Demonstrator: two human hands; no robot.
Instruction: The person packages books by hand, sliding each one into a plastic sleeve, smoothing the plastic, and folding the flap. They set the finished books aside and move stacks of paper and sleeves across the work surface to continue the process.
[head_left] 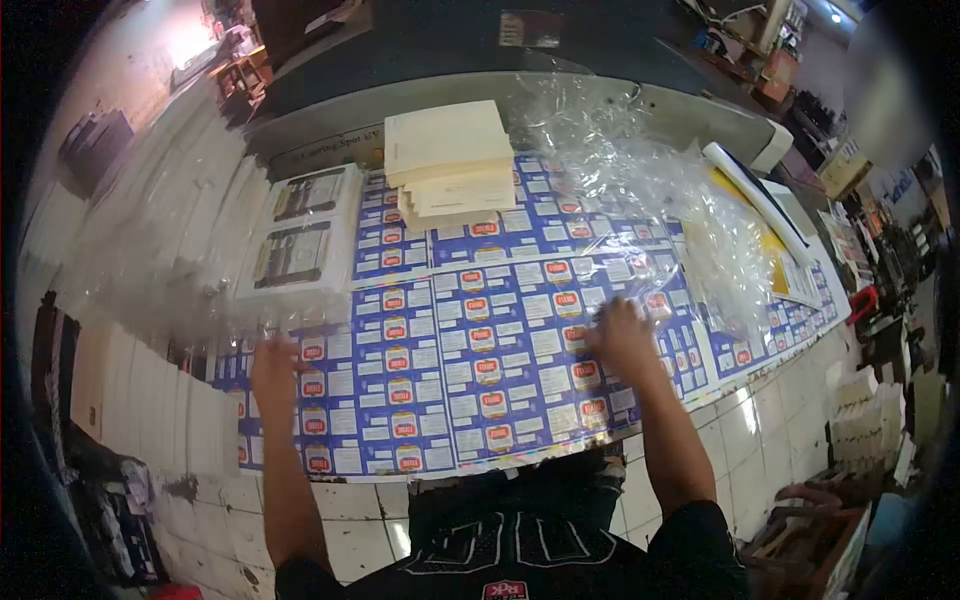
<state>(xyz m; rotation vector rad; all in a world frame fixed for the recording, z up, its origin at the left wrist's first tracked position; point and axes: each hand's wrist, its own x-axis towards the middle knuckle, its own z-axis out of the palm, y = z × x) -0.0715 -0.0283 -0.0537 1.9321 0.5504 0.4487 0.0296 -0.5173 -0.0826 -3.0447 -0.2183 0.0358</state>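
Note:
My left hand (pixel 275 362) is over the left part of a table covered with blue printed sheets (pixel 400 385); its fingers are smeared by motion. Just beyond it hangs blurred clear plastic film (pixel 180 270), in front of white stacks. On the right, my right hand (pixel 622 335) is low over the blue sheets, its fingers pointing away from me and blurred. A crumpled heap of clear plastic (pixel 640 190) lies beyond and to the right of that hand. Between the hands, the sheets show repeating red-and-white labels.
A stack of cream paper pads (pixel 447 145) stands at the table's back middle. Left of it are white stacks with dark printed pictures (pixel 295 250). A rolled sheet (pixel 757 200) lies at the right. Bundled paper stacks (pixel 868 425) stand on the tiled floor (pixel 765 430).

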